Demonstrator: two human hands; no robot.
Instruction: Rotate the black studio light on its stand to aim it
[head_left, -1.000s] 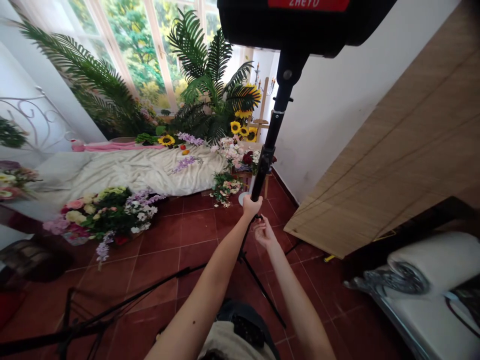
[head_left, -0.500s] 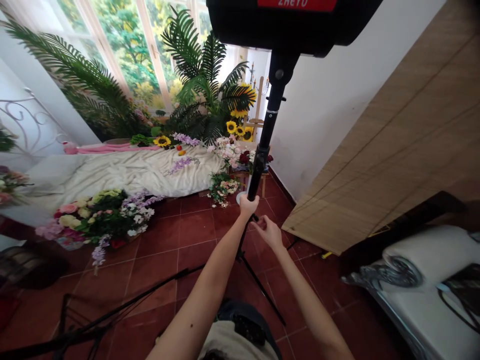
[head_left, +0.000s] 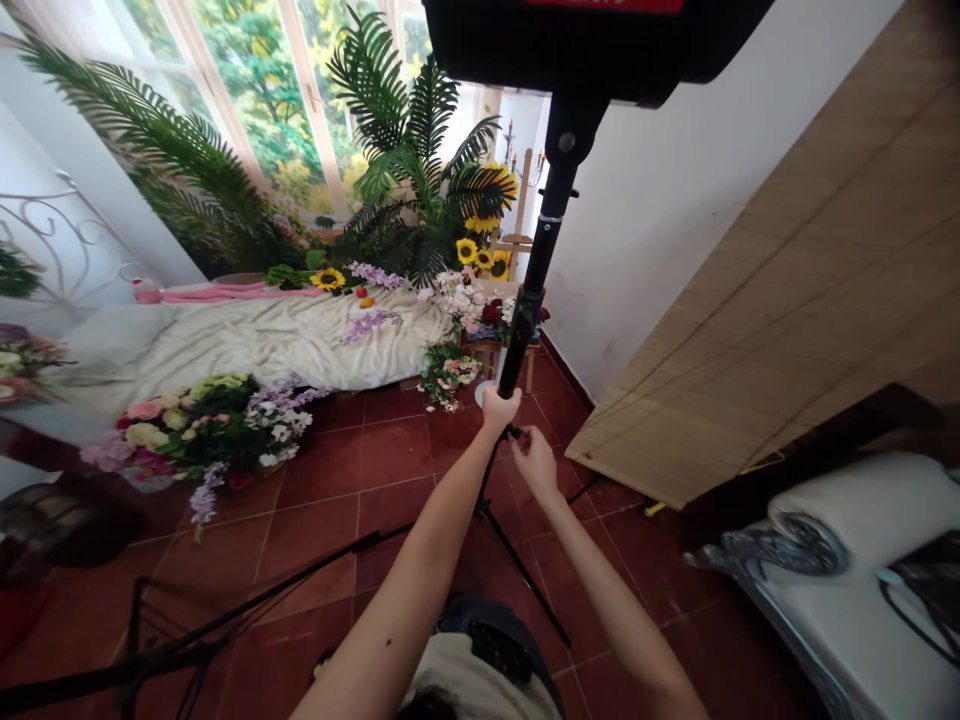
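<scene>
My left hand is wrapped round the black pole of a light stand, which leans slightly to the right at its top. Just below that grip, a small black knob sticks out from the pole. The fingers of my right hand are bent and pinched at this knob, partly hiding it. On top of the pole sits a large black lamp head with a red label, cut off by the upper edge of the view. The stand's thin black legs spread over the floor below my hands.
Ahead lies a bed with a rumpled cream blanket. Bunches of flowers stand before it, palm leaves behind. At right are a leaning wooden panel and a white seat with silver carving. Another black stand crosses the tiles at lower left.
My right hand has turned a little at the knob, its fingers now more curled. My left hand keeps its grip on the pole. The whole view has shifted slightly.
</scene>
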